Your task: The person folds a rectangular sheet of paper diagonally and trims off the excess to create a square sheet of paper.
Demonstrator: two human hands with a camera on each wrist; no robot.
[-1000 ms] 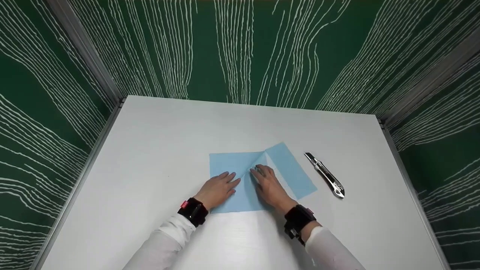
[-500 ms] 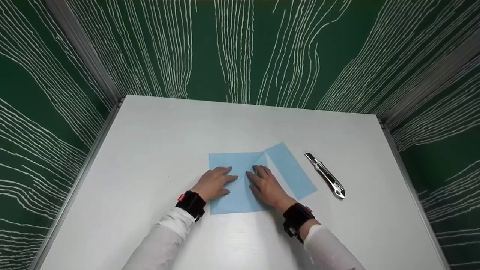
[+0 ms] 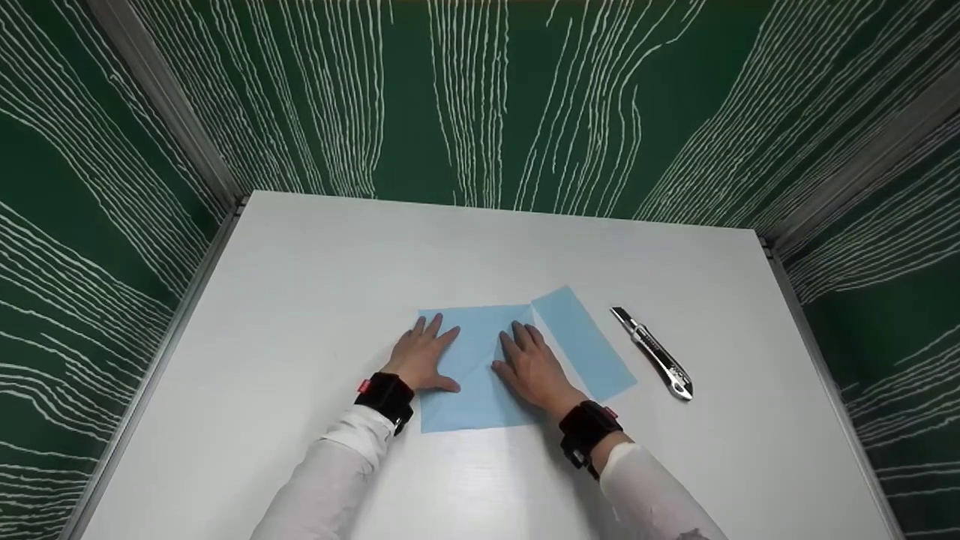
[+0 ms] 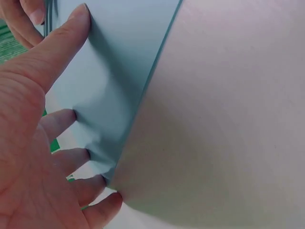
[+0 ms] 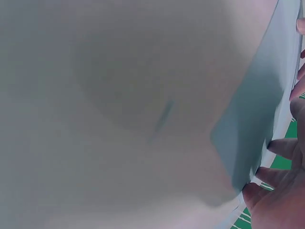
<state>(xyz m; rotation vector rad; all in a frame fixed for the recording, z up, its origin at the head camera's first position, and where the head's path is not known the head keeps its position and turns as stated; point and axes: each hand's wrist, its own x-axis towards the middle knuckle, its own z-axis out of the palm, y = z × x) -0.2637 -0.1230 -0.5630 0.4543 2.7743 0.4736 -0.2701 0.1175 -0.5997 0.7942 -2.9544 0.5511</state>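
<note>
A light blue sheet of paper (image 3: pixel 476 409) lies folded on the white table, with a slanted strip (image 3: pixel 589 345) of it sticking out at the right. My left hand (image 3: pixel 416 360) rests on its left part, fingers spread. Up close in the left wrist view, the fingertips of the left hand (image 4: pixel 38 143) press along the paper's (image 4: pixel 126 52) edge and corner. My right hand (image 3: pixel 534 371) lies over the fold with fingers extended. In the right wrist view, the right hand's (image 5: pixel 281 191) fingertips touch the blue paper (image 5: pixel 248 114); part of the sheet is hidden under both hands.
To the right of the paper lies a utility knife (image 3: pixel 658 358), its black tip pointing up and left. Green walls with white wavy lines (image 3: pixel 480 105) and grey metal posts (image 3: pixel 169 97) border the white table (image 3: pixel 337 247) behind and at both sides.
My left hand has moved up and left on the paper, its fingers spreading wider. The right hand has flattened over the fold, its fingers stretched out more.
</note>
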